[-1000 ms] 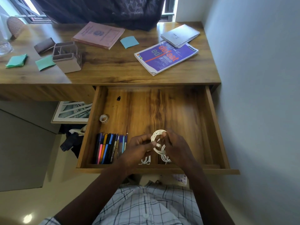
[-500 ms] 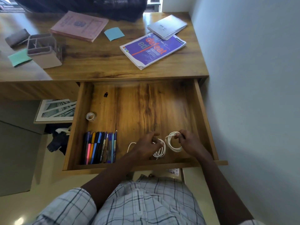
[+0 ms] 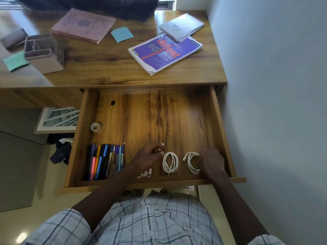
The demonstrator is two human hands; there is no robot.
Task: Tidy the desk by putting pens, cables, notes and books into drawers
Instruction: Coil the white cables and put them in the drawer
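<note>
While the right cable coil [image 3: 192, 163] is clasped by the right grip [image 3: 211, 161], the middle coil [image 3: 170, 162] is found just right of the left grip [image 3: 147, 157], whose hold cannot be told.

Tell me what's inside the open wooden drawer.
A row of coloured pens, a clear tape roll, a small black object, two white coiled cables. A third white cable is mostly hidden under the left hand.

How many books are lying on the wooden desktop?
3: a pink paperback book at the back, a purple-covered book toward the right, a thin grey booklet overlapping its far corner. More may sit off-frame left.
</note>
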